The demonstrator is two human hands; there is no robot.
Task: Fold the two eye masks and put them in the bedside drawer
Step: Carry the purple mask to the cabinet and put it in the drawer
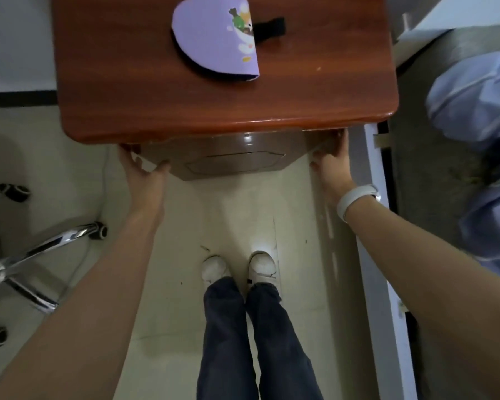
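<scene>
A folded purple eye mask [214,39] with a cartoon print and a black strap lies on the far part of the reddish wooden bedside table top [185,105]. A dark edge shows under the purple one; I cannot tell whether it is a second mask. Below the top's front edge is the brown drawer front [234,160], seen steeply from above. My left hand [142,171] grips the drawer's left corner and my right hand [329,163] grips its right corner, fingers tucked under the top's overhang.
A chrome office chair base [26,249] with black castors stands on the floor to the left. A bed with a white frame [378,241] and blue bedding [479,125] runs along the right. My feet in white shoes stand on pale floor before the table.
</scene>
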